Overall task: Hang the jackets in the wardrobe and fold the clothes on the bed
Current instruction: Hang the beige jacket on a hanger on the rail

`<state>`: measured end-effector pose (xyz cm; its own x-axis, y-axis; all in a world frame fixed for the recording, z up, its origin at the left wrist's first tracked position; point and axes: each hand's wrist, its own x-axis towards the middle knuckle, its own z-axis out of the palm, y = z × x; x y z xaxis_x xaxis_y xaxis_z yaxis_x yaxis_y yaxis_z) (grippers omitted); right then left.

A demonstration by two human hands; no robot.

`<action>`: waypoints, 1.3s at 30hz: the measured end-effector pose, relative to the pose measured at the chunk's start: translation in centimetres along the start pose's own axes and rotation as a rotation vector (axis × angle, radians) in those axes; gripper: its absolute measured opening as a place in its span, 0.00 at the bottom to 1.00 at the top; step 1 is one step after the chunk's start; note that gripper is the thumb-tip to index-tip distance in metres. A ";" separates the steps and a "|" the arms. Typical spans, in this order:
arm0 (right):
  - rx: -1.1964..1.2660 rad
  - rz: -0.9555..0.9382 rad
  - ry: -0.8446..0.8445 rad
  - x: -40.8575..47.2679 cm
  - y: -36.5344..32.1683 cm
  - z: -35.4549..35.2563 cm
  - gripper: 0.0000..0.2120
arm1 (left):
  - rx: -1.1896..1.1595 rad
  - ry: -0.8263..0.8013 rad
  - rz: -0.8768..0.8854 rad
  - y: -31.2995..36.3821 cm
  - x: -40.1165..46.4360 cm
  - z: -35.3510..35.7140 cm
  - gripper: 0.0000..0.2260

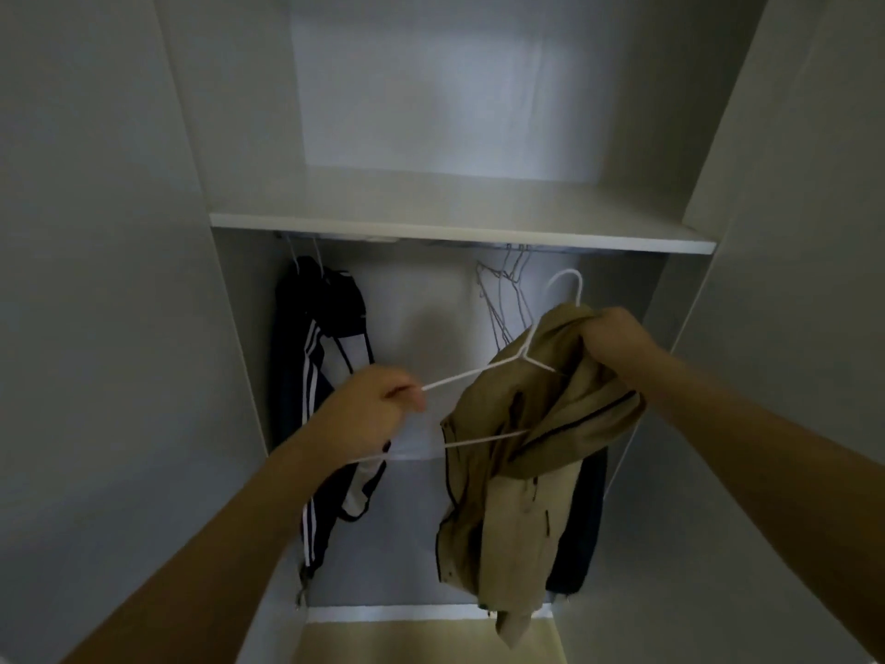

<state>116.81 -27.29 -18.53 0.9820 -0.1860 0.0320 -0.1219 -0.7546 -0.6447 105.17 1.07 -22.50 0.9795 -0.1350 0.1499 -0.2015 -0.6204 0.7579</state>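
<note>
Head view: tan jacket (522,452) hides white hanger's (483,371) right end.

We see a white wardrobe shelf (459,218) spanning the open wardrobe (230,136), and just under it a rail (431,242) carrying a dark striped jacket (311,376) at left and bare wire hangers (507,294) at right.

Matt tan cloth jacket (517,472), smooth white hanger (483,371), matt white wardrobe shelf (459,232)
</note>
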 end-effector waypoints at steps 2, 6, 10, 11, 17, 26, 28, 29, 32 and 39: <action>-0.094 -0.071 0.036 -0.8 0.1 -0.2 0.09 | -0.080 0.071 0.011 -2.6 0.0 -1.1 0.13; -0.214 -0.306 -0.023 -3.0 -1.0 0.5 0.16 | -0.170 0.109 0.040 -2.9 0.2 -0.7 0.13; -0.165 -0.390 0.067 -3.4 -1.9 -0.2 0.18 | -0.214 0.084 0.108 -0.9 0.6 -0.5 0.11; -0.184 -0.390 0.082 -3.3 -2.1 -0.8 0.18 | -0.232 0.098 0.117 -0.8 0.5 -1.0 0.11; -0.283 -0.377 0.061 -2.6 -1.9 -2.1 0.16 | -0.178 0.177 0.109 0.4 1.0 -0.3 0.14; -0.503 -0.465 0.085 -2.6 -2.6 -2.6 0.11 | 0.351 0.620 0.214 0.2 2.8 3.6 0.20; -0.506 -0.420 0.153 -1.5 -3.0 -3.6 0.10 | 0.235 0.845 0.317 0.1 1.4 6.7 0.31; -0.506 -0.401 0.184 -1.1 -3.0 -4.2 0.11 | 0.140 0.866 0.288 -0.4 0.3 9.0 0.35; -0.459 -0.383 0.262 -0.4 -2.5 -5.2 0.11 | -0.207 0.407 -0.181 -3.2 -1.5 15.2 0.48; -0.254 -0.356 0.325 -1.2 -1.7 -5.3 0.12 | -0.632 -0.224 -0.554 -5.1 1.9 14.9 0.14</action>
<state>115.04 -29.10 -13.46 0.8788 -0.0454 0.4751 0.1399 -0.9272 -0.3473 107.93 -7.55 -35.56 0.8967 -0.1309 -0.4229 0.4116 -0.1052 0.9053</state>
